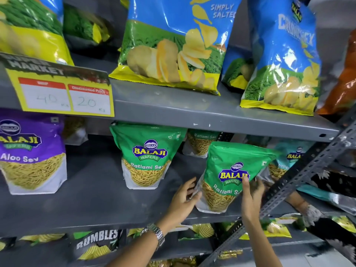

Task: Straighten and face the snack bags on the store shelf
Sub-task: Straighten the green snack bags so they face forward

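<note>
A green Ratlami Sev bag (229, 166) stands tilted at the front of the grey middle shelf (92, 205). My left hand (183, 201) touches its lower left edge with fingers spread. My right hand (250, 197) presses on its lower right front, thumb on the logo. A second green Ratlami Sev bag (148, 155) stands upright to the left, facing forward. Behind these sits a third Ratlami Sev bag (198, 143), partly hidden. Far left stands a purple Aloo Sev bag (32, 151).
Blue Simply Salted chip bags (173, 41) and a Crunchex bag (285, 60) lean on the upper shelf. A yellow price tag (61, 91) hangs from its edge. A slotted metal upright (300, 176) crosses at right. Rumbles bags (96, 241) lie below. A teal bag (292, 157) sits behind.
</note>
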`<state>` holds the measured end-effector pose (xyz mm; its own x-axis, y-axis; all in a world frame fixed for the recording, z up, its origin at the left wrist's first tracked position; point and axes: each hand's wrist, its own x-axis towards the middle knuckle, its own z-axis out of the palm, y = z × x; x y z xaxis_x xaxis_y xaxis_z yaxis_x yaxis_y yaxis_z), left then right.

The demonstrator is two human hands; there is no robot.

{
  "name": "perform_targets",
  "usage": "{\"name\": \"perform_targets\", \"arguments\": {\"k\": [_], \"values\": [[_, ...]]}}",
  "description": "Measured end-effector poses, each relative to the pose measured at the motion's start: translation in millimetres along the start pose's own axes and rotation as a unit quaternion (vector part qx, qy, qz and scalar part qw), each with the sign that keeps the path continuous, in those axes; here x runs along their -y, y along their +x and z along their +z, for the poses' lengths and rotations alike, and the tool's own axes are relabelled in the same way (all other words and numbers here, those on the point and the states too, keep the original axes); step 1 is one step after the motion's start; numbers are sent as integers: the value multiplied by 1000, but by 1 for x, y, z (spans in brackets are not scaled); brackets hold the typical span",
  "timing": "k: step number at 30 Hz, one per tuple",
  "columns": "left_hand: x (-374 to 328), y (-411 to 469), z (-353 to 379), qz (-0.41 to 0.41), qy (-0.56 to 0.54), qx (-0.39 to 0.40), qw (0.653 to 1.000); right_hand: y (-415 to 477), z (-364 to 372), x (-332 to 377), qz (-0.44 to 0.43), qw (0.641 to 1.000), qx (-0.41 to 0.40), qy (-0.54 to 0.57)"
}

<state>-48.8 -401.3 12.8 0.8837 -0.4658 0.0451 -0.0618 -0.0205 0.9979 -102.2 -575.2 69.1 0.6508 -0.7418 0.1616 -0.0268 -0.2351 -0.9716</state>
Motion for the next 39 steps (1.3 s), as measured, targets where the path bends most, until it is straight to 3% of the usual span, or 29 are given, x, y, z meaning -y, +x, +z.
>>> {"name": "perform_targets", "arguments": {"k": [2,3,4,6,8,9,11,13,15,18,31,39], "values": [[5,-15,-14,39,-34,-84,995,-22,13,-3,-96,986,-139,0],[8,-24,-25,66,-45,-144,986,-37,23,-5,-146,977,-157,3],[12,-32,-38,92,-48,-214,971,-52,36,-7,-198,971,-134,-3],[18,-42,-69,125,-35,-350,928,-78,67,-6,-264,964,-2,-32],[17,-43,-98,133,-48,-421,896,-89,99,-1,-250,955,153,-51],[13,-41,-110,122,-63,-430,892,-89,116,3,-227,953,193,-56],[9,-30,-132,60,-50,-408,910,-81,144,11,-145,963,224,-40],[4,-21,-150,-10,8,-331,943,-69,162,24,-34,973,229,14],[-1,-15,-162,-40,23,-240,970,-58,171,27,29,957,284,56],[-5,-14,-166,-45,-6,-177,983,-55,173,21,30,943,330,33],[-8,-65,-158,-58,57,-143,986,-104,119,28,6,955,297,-24],[2,-77,-149,-71,52,-170,981,-117,112,31,14,953,304,1]]}}
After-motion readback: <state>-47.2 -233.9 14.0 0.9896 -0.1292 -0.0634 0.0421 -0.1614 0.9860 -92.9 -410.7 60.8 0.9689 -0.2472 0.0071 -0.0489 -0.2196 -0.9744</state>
